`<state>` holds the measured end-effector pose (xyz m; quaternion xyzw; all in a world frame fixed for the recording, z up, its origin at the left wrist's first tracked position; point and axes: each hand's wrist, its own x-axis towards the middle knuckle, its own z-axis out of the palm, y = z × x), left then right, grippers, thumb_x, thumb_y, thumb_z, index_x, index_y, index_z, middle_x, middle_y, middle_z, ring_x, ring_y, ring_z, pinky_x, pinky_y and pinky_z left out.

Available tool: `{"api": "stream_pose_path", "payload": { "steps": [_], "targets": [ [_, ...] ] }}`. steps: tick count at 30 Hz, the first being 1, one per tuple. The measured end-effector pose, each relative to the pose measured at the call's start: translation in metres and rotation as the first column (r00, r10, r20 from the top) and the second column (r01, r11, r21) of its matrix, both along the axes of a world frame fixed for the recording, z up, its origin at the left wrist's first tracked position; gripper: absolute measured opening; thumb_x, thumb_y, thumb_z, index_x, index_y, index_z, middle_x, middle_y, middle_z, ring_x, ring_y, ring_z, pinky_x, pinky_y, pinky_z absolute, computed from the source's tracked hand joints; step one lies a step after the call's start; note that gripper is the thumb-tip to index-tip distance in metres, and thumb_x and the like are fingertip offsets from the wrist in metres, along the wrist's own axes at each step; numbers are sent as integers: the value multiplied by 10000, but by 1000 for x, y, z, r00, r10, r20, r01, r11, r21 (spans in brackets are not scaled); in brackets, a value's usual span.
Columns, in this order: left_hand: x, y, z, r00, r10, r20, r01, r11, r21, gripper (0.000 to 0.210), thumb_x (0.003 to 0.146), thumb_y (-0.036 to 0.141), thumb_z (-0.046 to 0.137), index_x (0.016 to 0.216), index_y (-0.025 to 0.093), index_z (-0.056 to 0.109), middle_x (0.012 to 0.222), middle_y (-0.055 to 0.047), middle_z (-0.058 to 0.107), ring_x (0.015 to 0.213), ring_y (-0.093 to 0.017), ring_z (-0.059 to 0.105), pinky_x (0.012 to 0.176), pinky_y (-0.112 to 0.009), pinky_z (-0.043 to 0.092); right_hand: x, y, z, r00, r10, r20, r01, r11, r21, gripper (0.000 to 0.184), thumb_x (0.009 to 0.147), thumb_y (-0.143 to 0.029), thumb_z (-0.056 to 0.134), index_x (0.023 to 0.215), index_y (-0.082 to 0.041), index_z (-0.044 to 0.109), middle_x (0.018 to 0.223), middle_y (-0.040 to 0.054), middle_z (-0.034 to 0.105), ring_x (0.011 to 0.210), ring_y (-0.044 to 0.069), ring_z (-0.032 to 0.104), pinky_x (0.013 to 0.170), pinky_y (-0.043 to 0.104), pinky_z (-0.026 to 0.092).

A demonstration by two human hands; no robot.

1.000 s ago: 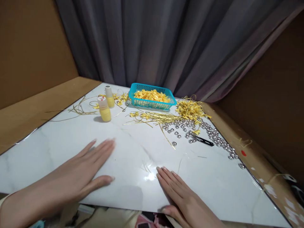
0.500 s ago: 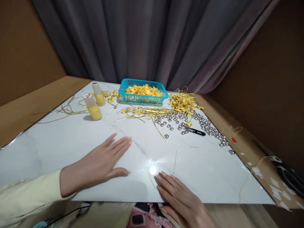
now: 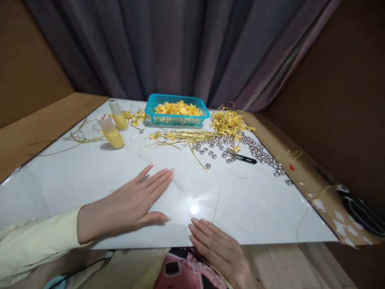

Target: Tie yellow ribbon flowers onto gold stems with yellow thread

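My left hand point(image 3: 132, 204) lies palm down on the white marbled sheet point(image 3: 258, 212), its fingers stretched out and the thumb apart, holding nothing. At the front edge, my right hand point(image 3: 215, 247) rests with straight fingers close together; nothing shows in it. A thin pale thread point(image 3: 217, 202) lies just beyond its fingertips. Farther back is a bundle of gold cords point(image 3: 186, 137) with yellow ribbon bows point(image 3: 230, 121) heaped at its right end. Small silver heart-shaped pieces point(image 3: 260, 152) are scattered beside them, with black-handled thread snips point(image 3: 243, 157) among them.
A blue basket point(image 3: 177, 120) of yellow bows stands at the back. Two bottles with yellow contents, a nearer one point(image 3: 111, 134) and a farther one point(image 3: 118, 116), stand at the left near loose gold cords point(image 3: 81, 136). Black-handled scissors point(image 3: 363, 210) and paper scraps point(image 3: 339, 224) lie at the right.
My left hand has slid slightly right across the sheet. My right hand has shifted a little left, covering most of a thread near its fingertips. The view has tilted slightly.
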<state>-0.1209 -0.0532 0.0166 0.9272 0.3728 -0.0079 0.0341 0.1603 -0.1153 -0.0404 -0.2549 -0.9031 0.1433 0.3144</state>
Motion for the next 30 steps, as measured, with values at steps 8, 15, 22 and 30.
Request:
{"api": "stream_pose_path", "payload": {
  "steps": [8, 15, 22, 30],
  "targets": [
    [25, 2, 12, 965, -222, 143, 259, 896, -360, 768, 948, 598, 318, 1510, 105, 140, 1554, -126, 128, 1441, -226, 123, 1189, -408, 65, -11, 0, 20, 912, -207, -354, 153, 973, -176, 376, 880, -76, 553, 1173, -285, 660, 956, 19, 755, 891, 212, 718, 810, 383, 618],
    [66, 16, 2, 866, 61, 496, 380, 565, -732, 1036, 806, 660, 548, 1521, 159, -11, 1576, -145, 42, 1444, -289, 93, 1170, -455, 167, -23, 16, 54, 669, -619, -413, 292, 729, -619, 98, 786, -224, 713, 775, -294, 782, 741, -6, 756, 630, 189, 698, 606, 282, 606],
    [116, 29, 6, 590, 460, 663, 678, 163, -717, 506, 774, 471, 714, 1123, 142, 551, 847, -24, 604, 739, -129, 572, 691, -266, 448, -18, 38, 71, 598, -643, -478, 291, 730, -618, 65, 752, -244, 746, 776, -278, 796, 718, 38, 695, 773, 183, 597, 603, 249, 505],
    [96, 32, 14, 689, 438, 578, 564, 177, -807, 395, 928, 513, 481, 965, 131, 575, 554, 86, 341, 518, -80, 278, 549, -230, 260, -9, 49, 74, 529, -724, -443, -26, 507, -861, 145, 712, -363, 781, 672, -223, 777, 710, 31, 698, 756, 153, 579, 734, 261, 460]
  ]
}}
